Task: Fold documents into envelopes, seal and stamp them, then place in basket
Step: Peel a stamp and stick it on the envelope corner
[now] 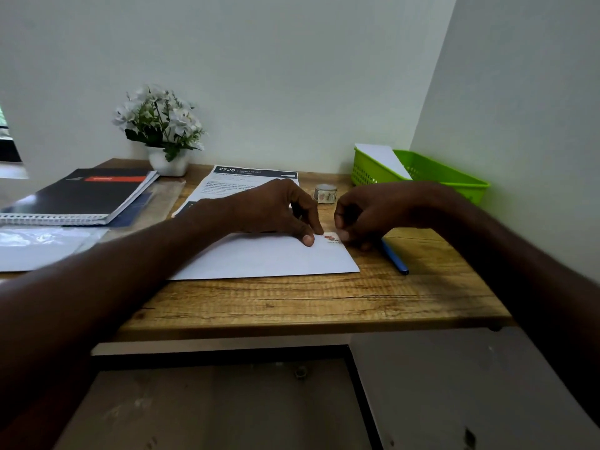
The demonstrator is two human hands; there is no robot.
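Wooden desk (292, 303) | both hands, left (276, 209) and right (363, 212), pinch stamp (331, 237) on envelope (259, 258)

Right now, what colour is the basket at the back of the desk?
Bright green basket, clearest in the head view.
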